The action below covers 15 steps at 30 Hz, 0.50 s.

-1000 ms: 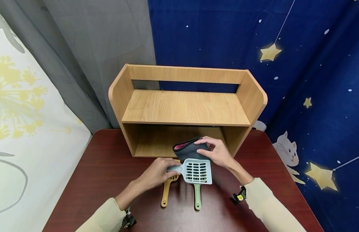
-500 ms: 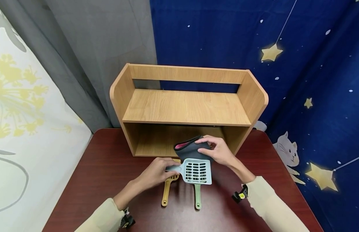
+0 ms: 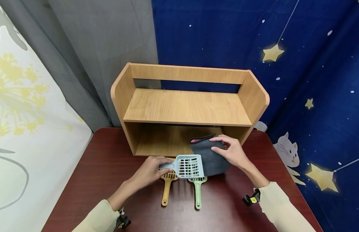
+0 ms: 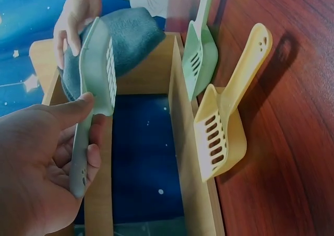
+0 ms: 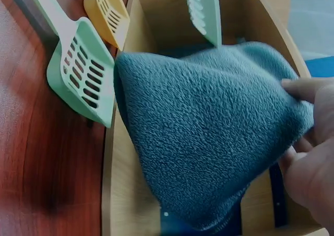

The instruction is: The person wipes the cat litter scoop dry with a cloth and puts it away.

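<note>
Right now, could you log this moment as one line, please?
left hand: holds pale blue slotted plastic scoop | right hand: holds folded grey fleece cloth

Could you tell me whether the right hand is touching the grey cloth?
Touching: the right wrist view shows the right hand pinching the grey cloth by its edge.

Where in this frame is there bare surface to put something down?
The shelf's top board is bare between its side panels. So is the table left of the left hand. It is crowded in front of the shelf: three scoops, the cloth, both hands.
</note>
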Each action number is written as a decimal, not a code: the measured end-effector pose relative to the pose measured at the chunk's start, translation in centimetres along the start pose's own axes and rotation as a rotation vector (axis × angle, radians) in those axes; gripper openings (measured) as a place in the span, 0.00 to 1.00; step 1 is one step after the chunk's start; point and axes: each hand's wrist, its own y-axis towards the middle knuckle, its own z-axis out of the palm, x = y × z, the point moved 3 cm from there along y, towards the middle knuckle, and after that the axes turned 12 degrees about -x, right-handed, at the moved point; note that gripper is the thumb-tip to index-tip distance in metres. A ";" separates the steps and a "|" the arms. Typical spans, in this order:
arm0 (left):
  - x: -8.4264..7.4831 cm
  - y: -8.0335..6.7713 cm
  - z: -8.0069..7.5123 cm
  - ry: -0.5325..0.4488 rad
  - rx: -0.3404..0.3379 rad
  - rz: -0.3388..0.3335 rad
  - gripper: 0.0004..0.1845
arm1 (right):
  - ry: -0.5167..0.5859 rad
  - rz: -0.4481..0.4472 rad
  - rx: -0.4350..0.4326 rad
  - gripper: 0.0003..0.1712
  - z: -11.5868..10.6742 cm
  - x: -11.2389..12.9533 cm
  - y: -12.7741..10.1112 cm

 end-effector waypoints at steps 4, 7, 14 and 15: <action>0.2 0.0 0.0 0.040 -0.009 0.014 0.14 | -0.102 -0.117 -0.147 0.20 -0.6 1.0 -0.2; 0.2 0.1 0.5 0.066 -0.012 0.027 0.14 | -0.185 -0.226 -0.203 0.21 -0.2 2.3 -0.5; -0.5 0.9 1.9 0.125 -0.015 0.024 0.15 | -0.260 -0.089 -0.067 0.20 3.0 4.2 -1.4; -0.7 1.0 2.0 0.127 -0.021 0.022 0.15 | -0.257 -0.034 -0.032 0.21 3.4 4.3 -1.4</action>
